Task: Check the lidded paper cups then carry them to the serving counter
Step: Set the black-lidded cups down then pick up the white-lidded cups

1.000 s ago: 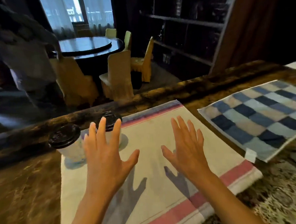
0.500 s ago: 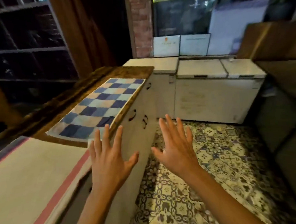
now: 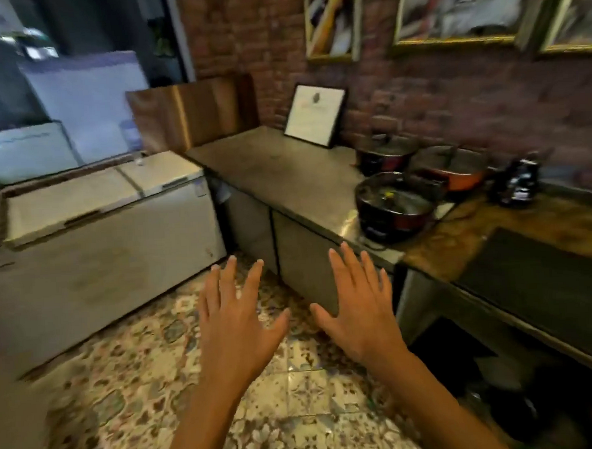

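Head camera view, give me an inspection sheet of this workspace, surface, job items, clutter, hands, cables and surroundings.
Surface: grey steel counter runs along the brick wall, its near half bare.
Job's things: nothing seen; no lidded paper cups in view.
Clutter: three dark pots grouped at the counter's right end, a framed sheet leaning on the wall, a small dark appliance further right.
Hands: left hand and right hand both open, fingers spread, holding nothing, over the floor.
Cables: nothing seen.
Surroundings: white chest freezer at left, patterned floor tiles, framed pictures on the wall.
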Demonstrator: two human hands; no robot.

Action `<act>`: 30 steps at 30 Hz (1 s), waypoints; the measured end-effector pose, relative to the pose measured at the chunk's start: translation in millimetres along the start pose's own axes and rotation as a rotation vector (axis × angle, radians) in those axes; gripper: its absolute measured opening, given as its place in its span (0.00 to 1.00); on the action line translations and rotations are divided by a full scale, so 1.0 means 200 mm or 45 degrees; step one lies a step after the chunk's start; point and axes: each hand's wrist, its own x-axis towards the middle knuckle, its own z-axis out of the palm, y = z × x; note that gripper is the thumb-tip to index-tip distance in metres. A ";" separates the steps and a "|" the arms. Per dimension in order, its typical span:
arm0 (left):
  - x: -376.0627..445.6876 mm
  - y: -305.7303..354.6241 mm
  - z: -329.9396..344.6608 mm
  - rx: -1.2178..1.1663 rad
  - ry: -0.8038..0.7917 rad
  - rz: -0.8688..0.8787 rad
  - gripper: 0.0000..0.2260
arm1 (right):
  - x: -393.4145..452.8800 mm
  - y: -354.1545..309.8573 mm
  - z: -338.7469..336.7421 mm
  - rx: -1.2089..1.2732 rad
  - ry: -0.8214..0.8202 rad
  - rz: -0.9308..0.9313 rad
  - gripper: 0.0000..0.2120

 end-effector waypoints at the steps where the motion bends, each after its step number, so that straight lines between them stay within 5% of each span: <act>1: 0.08 0.10 0.08 -0.051 -0.023 0.069 0.37 | 0.02 0.12 -0.03 -0.029 0.030 0.064 0.43; 11: 0.70 1.14 0.74 -0.457 -0.250 0.597 0.38 | 0.14 1.15 -0.41 -0.291 0.192 0.636 0.42; 20: 0.80 2.08 1.11 -0.551 -0.413 0.987 0.38 | -0.07 1.84 -0.73 -0.444 0.389 1.132 0.43; 30: 0.71 3.10 1.50 -0.487 -0.427 1.140 0.39 | -0.30 2.81 -0.99 -0.428 0.437 1.289 0.42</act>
